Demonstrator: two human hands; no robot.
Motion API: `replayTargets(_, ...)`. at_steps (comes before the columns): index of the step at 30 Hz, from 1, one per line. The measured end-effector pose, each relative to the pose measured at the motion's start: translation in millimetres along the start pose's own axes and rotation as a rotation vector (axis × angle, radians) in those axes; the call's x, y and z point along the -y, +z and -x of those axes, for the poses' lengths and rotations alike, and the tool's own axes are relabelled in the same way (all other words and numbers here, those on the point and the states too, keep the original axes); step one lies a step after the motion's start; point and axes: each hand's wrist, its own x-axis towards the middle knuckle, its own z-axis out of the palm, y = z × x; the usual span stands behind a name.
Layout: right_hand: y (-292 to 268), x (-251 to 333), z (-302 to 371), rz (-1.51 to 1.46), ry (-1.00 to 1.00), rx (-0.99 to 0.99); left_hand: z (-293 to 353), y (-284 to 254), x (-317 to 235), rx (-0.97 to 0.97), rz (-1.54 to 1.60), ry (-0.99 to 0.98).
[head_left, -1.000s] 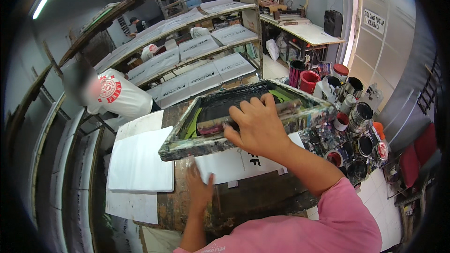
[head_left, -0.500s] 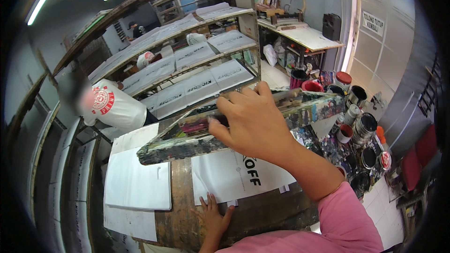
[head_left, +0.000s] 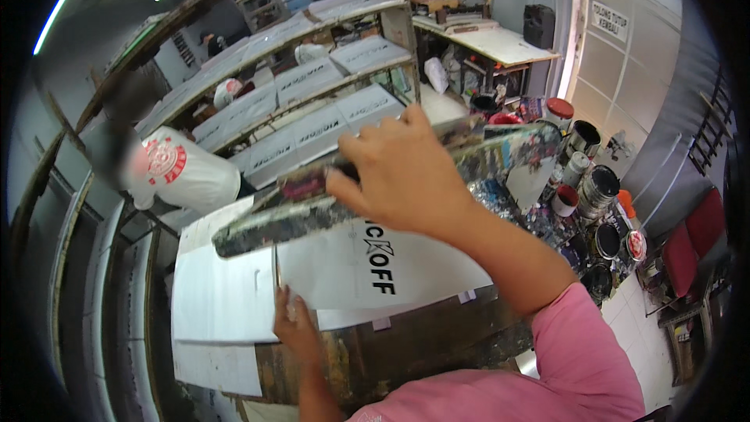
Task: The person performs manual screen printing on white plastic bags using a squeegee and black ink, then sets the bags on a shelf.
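Note:
In my closed right hand is the near side of a paint-crusted screen-printing frame, tilted above the worktable. A pink-stained bar lies inside the frame by my thumb; whether my fingers also grip it I cannot tell. Below the frame, a white sheet with black lettering has its left part lifted and curved. My left hand pinches that sheet's near left corner. More white paper shows under its near edge, beside small pale tabs. Left of it lies a stack of white sheets.
Racks with printed sheets stand beyond the table, with more shelving at the left. A person in a white printed shirt is close by on the left. Paint cans and buckets crowd the right side, near a red chair.
My left hand has gone from lying spread on the sheet's near corner to pinching it, and has shifted left. The sheet's left side has risen and moved left. The frame stays raised.

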Motion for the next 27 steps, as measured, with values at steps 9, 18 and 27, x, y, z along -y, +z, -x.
replayTargets(9, 9, 4, 6, -0.023, 0.013, 0.001, -59, -156, 105, -0.225, -0.303, 0.138)
replayTargets(18, 8, 6, 4, -0.027, 0.052, 0.052, -78, -236, 84, -0.41, -0.702, 0.14)
replayTargets(27, 7, 9, 8, 0.045, 0.021, 0.051, -45, -200, -128, -0.186, -0.064, 0.836)
